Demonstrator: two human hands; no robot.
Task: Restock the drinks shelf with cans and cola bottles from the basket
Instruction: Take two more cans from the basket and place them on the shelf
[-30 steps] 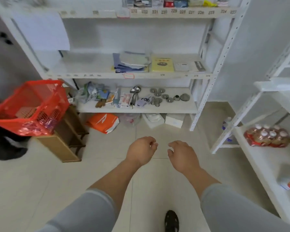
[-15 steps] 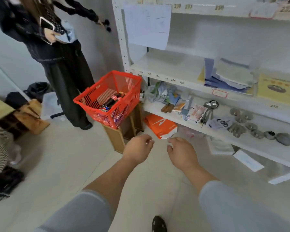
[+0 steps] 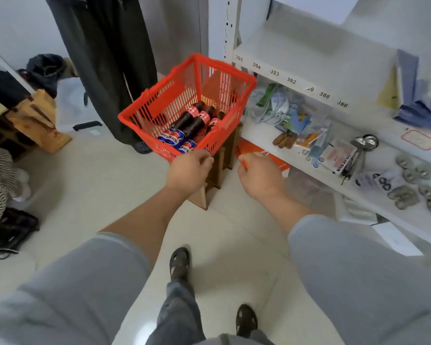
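A red plastic basket (image 3: pixel 144 108) sits on a wooden stool (image 3: pixel 220 168) beside the white shelving. Inside it lie dark cola bottles (image 3: pixel 189 118) with red labels and blue cans (image 3: pixel 172 137) at the near end. My left hand (image 3: pixel 189 170) is at the basket's near rim, fingers loosely curled with nothing in them; I cannot tell whether they touch the rim. My right hand (image 3: pixel 259 175) hovers to the right of the stool, loosely curled and holding nothing. The drinks shelf is out of view.
A white shelf unit (image 3: pixel 259 135) on the right carries packets, metal spoons and small metal parts. An orange bag (image 3: pixel 275 158) lies under it. A person in dark clothes (image 3: pixel 105 58) stands right behind the basket. Wooden pieces (image 3: pixel 37 120) and bags lie at left.
My view has swung left and moved closer to the basket. Both hands have reached forward, and the left one has arrived at the basket's near rim.
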